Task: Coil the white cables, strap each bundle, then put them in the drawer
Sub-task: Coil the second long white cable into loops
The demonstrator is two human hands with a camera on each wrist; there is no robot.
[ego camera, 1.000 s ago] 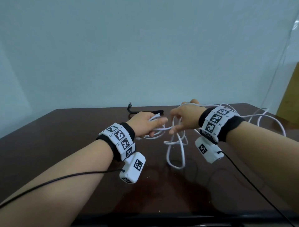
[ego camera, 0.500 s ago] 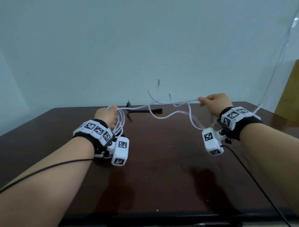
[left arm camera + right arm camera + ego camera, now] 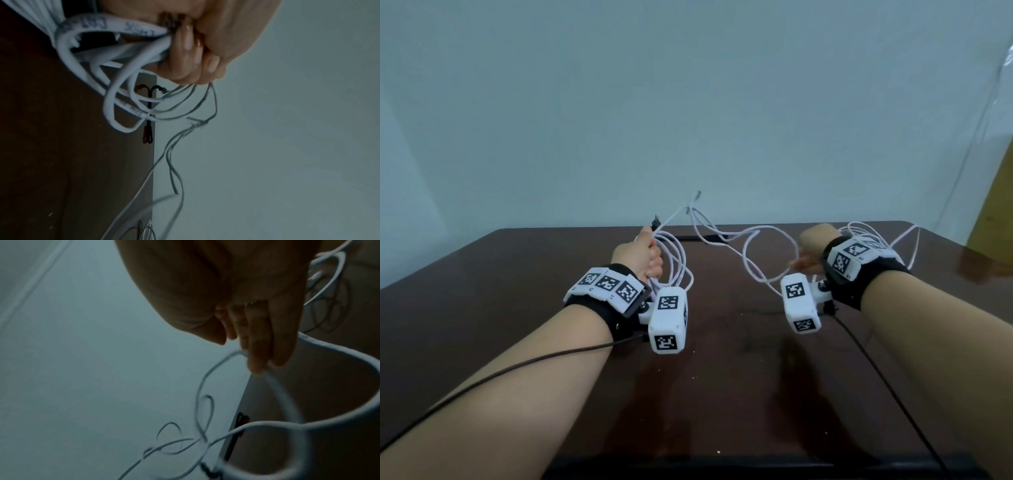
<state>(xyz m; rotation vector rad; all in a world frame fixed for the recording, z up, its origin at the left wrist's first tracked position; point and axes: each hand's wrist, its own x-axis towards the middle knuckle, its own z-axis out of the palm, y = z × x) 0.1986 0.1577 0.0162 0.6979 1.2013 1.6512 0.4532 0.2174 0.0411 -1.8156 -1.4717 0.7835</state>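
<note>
Both hands are raised apart: left hand (image 3: 645, 255) fisted, right hand (image 3: 812, 248) with fingers extended.

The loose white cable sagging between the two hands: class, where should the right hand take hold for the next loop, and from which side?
Grip the loose white cable on its free curve just beside the right hand, coming from the right. That slack stretch hangs above the table, apart from the coil gripped by the left hand, so fingers can likely close around it.
</note>
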